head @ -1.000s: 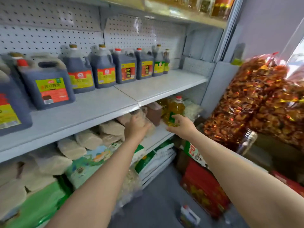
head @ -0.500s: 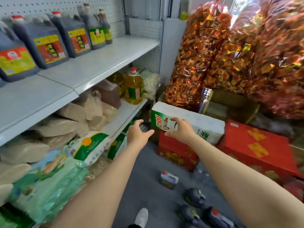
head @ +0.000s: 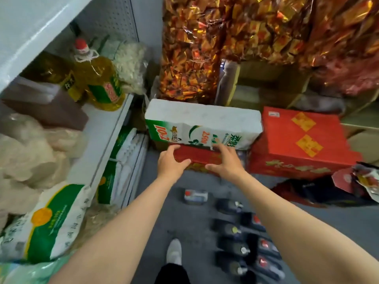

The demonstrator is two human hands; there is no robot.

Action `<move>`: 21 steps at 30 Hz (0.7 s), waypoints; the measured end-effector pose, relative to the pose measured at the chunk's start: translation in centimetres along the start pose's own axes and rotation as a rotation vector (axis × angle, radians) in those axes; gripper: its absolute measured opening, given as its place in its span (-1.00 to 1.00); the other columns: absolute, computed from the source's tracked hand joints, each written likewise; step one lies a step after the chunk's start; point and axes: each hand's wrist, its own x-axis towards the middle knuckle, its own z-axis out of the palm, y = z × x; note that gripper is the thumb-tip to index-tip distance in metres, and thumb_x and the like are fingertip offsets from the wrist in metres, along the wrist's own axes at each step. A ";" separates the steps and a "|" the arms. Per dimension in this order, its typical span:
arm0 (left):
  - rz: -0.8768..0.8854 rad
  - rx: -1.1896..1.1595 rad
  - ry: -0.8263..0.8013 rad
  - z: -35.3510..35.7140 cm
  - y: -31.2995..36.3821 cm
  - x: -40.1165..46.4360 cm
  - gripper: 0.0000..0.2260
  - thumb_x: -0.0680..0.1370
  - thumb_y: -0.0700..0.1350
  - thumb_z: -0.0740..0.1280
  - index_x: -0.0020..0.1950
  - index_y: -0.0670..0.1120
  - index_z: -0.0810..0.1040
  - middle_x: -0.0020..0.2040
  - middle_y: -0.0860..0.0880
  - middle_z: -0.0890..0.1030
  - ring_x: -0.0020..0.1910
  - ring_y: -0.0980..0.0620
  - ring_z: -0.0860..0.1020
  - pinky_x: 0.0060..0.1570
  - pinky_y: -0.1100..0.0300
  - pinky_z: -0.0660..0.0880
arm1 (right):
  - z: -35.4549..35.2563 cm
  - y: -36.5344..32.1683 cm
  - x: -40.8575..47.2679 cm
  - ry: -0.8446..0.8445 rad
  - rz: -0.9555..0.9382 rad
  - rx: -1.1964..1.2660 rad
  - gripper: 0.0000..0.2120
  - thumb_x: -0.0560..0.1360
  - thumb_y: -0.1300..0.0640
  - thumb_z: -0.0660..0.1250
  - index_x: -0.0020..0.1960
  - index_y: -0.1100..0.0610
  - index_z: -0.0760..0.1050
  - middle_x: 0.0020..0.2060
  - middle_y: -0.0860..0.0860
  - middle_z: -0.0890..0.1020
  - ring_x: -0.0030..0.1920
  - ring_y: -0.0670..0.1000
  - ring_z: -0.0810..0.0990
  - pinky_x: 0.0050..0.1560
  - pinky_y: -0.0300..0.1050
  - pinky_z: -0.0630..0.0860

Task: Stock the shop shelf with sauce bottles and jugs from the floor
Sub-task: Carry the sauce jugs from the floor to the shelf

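Observation:
Several dark sauce bottles and jugs (head: 248, 242) stand on the grey floor at the lower right, seen from above with red and pale caps. A small clear jug with a red cap (head: 195, 196) stands apart in front of them. My left hand (head: 171, 163) and my right hand (head: 225, 160) hang in the air above the floor, fingers relaxed and spread, holding nothing. Both are well above the bottles. The white shelf (head: 106, 128) runs along the left.
Yellow oil bottles (head: 98, 78) and pale bags sit on the lower shelf. Rice sacks (head: 53, 220) fill the left. Red boxes (head: 297, 144) and a white-green pack (head: 203, 128) stand ahead, foil snack bags (head: 246, 37) behind. My shoe (head: 174, 251) is on the floor.
My view has swung from the shelf of dark jugs down to the floor. Both hands came away from the lower shelf and dropped lower, still empty.

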 end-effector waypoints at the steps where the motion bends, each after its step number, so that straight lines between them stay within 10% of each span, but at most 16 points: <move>1: -0.002 0.011 -0.022 0.7 -0.5 0.9 -0.47 0.49 0.05 0.49 0.41 0.10 0.40 0.35 -0.08 0.44 0.28 -0.11 0.47 0.16 0.07 0.45 | 0.7 0.8 0.7 -0.001 0.028 0.012 -0.27 0.40 -0.04 0.57 0.47 -0.04 0.32 0.42 0.09 0.33 0.43 0.10 0.35 0.41 -0.05 0.33; 13: -0.116 0.103 -0.207 12.4 -13.4 8.2 -0.46 0.50 0.07 0.47 0.44 0.05 0.40 0.36 -0.10 0.46 0.27 -0.14 0.49 0.22 -0.01 0.47 | 12.3 15.3 7.1 -0.137 0.249 0.084 -0.29 0.45 -0.02 0.53 0.49 0.05 0.29 0.41 0.16 0.33 0.34 0.19 0.43 0.26 -0.06 0.39; 21: -0.082 0.095 -0.238 25.3 -28.0 13.3 -0.51 0.45 -0.10 0.55 0.33 -0.13 0.52 0.25 -0.13 0.60 0.23 -0.11 0.54 0.01 0.36 0.31 | 26.7 29.0 11.9 -0.145 0.332 0.118 -0.28 0.40 0.07 0.57 0.47 0.11 0.34 0.33 0.21 0.43 0.32 0.22 0.47 0.27 -0.04 0.39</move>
